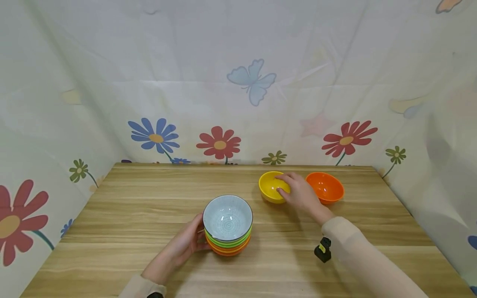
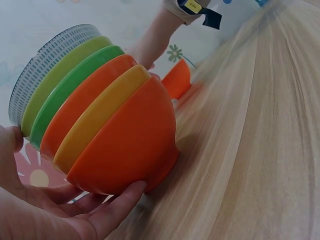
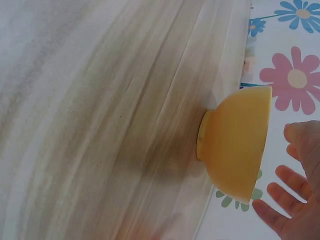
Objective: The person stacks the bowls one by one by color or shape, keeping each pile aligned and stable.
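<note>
Head view: on the wooden tabletop (image 1: 130, 215) stands a stack of bowls (image 1: 227, 225), a pale blue one on top of green and orange ones. The left hand (image 1: 182, 246) cups the stack's near-left side, its grip loose, fingers laid along the wall. Farther right, the right hand (image 1: 299, 192) hovers over the rim of a yellow bowl (image 1: 270, 188) – fingers spread, holding nothing; an orange bowl (image 1: 326, 187) sits just beside.

Left wrist view: the stack (image 2: 100, 120) rests on the tabletop (image 2: 250, 150), thumb by the top rim and fingers (image 2: 115, 200) under the base.

Right wrist view: the yellow bowl (image 3: 237, 145) stands alone on the wood – fingers (image 3: 285, 200) straight and apart from it, the grip wide.
</note>
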